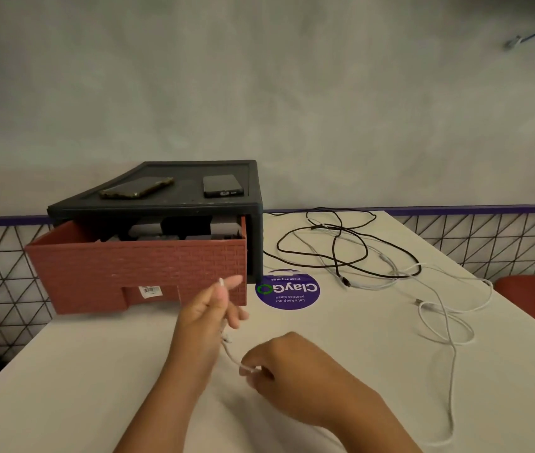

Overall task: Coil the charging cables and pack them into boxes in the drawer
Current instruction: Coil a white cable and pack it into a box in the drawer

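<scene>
Stretching a short white cable (228,351) between both hands above the bench (90,387).
The left hand (210,310) is up by the red drawer (135,266), pinching 1 plug end; the right hand (287,361) sits lower, fingers curled, pinching the same cable. The drawer stands pulled open, dark boxes (148,231) inside. Off to the right, a black cable (352,253) and more white cables (445,323) lie tangled on the bench.

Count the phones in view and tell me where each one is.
2. The left phone lies angled on the black cabinet top; the right phone lies beside it, apart. The open drawer could hide more.
</scene>
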`<state>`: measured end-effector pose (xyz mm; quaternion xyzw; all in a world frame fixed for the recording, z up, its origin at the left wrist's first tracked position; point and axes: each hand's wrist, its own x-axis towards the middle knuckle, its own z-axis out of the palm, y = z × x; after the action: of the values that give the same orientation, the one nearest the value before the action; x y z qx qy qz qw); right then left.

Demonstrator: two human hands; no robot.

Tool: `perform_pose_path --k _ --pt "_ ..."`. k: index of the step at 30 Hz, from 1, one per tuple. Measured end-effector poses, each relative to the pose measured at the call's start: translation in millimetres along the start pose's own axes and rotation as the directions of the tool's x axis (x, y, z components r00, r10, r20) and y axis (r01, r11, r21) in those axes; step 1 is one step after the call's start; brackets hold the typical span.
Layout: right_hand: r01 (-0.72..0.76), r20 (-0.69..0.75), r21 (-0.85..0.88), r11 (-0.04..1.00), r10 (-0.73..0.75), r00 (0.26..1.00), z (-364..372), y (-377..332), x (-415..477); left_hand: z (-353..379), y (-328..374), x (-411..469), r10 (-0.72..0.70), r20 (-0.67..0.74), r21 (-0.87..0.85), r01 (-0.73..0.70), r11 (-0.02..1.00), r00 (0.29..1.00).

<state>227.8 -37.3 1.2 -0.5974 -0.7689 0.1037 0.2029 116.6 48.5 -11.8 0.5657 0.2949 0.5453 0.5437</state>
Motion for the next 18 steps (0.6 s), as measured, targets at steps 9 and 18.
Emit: perform_pose_path --k 9,18 --pt "0.067 -0.634 0.1 0.993 0.012 0.773 -8.1 31.8 4.4 18.4 5.7 -16.3 -0.188 0.295 0.034 0.186 0.982 0.937" --pt "0.069 -0.325 0.701 0.71 0.231 0.917 0.7 14.2 9.3 19.2 23.4 -23.2 -0.383 0.403 -0.381 0.533 0.755 0.831"
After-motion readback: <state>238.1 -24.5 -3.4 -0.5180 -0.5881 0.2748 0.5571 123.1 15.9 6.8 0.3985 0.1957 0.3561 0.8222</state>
